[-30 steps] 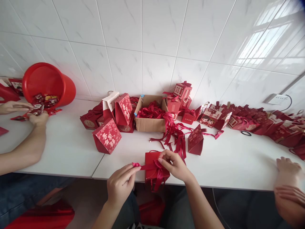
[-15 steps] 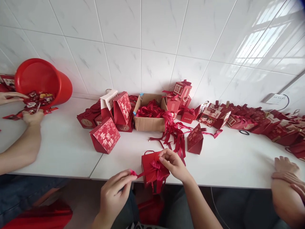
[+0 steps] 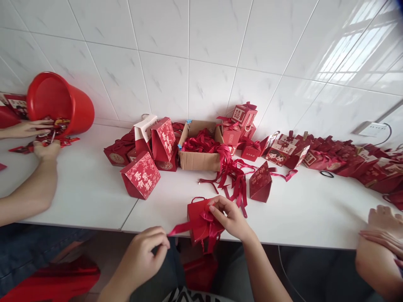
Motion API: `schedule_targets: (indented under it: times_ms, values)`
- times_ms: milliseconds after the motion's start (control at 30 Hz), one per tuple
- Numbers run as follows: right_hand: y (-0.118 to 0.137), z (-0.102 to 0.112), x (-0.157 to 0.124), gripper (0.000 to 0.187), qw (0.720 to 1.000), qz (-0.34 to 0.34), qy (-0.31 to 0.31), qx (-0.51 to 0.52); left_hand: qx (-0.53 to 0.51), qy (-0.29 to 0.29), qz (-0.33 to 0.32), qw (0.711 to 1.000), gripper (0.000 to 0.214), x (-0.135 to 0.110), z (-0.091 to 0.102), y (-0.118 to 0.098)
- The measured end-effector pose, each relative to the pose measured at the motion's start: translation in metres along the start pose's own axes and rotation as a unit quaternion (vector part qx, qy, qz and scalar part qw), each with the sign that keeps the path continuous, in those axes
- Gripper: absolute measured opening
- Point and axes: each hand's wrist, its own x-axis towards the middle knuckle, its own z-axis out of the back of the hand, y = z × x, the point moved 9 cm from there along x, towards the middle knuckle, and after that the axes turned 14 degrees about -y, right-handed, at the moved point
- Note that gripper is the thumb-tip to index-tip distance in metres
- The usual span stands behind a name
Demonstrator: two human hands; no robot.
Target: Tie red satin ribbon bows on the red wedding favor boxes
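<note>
The red box (image 3: 194, 212) sits at six o'clock, handle (image 3: 197, 197) toward twelve; my right hand (image 3: 229, 216) pinches its bow (image 3: 207, 215). Lengthwise, the ribbon tail (image 3: 180, 229) points nearly nine, beside my curled left hand (image 3: 144, 251); from here I can't tell its hold.

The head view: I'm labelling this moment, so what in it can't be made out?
All in the head view:
Left hand: whether it grips the ribbon tail; the meeting point is too small.
Red box: its underside; its own body hides it.
Cardboard box: its floor; heaped ribbons cover it.
Gift boxes at right: the outermost, cut by the picture's edge.
</note>
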Motion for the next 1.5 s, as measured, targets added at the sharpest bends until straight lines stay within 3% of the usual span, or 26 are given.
schedule_targets:
  times_ms: [100,233,300,400,500,867,1067,1500]
  values:
    - [0.003,0.001,-0.001,0.023,1.0,0.003,0.014,-0.007,0.003,0.054,0.067,0.996,0.024,0.004,0.001,0.027]
    - [0.005,0.002,-0.001,0.022,1.0,0.01,0.017,-0.019,-0.033,-0.036,0.109,0.993,0.011,0.026,0.008,0.023]
    - [0.006,0.003,-0.001,0.022,1.0,0.014,0.015,-0.023,-0.06,-0.019,0.124,0.99,0.007,0.036,-0.008,0.01]
    - [0.007,0.006,-0.001,0.021,0.999,0.015,0.007,-0.027,-0.092,0.016,0.127,0.987,0.018,0.048,-0.036,-0.008]
    - [0.008,0.008,-0.002,0.021,0.999,0.013,0.003,-0.032,-0.098,-0.004,0.136,0.986,0.019,0.054,-0.048,-0.013]
    - [0.017,0.008,-0.004,0.013,0.997,0.048,0.003,-0.062,0.02,-0.084,-0.036,0.996,0.013,0.065,-0.051,-0.05]
    - [0.016,0.009,-0.005,0.01,0.997,0.042,-0.001,-0.06,0.034,-0.067,0.003,0.997,0.017,0.069,-0.055,-0.038]
    - [0.02,0.008,-0.011,0.013,0.997,0.062,-0.001,-0.054,-0.001,-0.127,0.016,0.992,0.014,0.059,-0.038,-0.032]
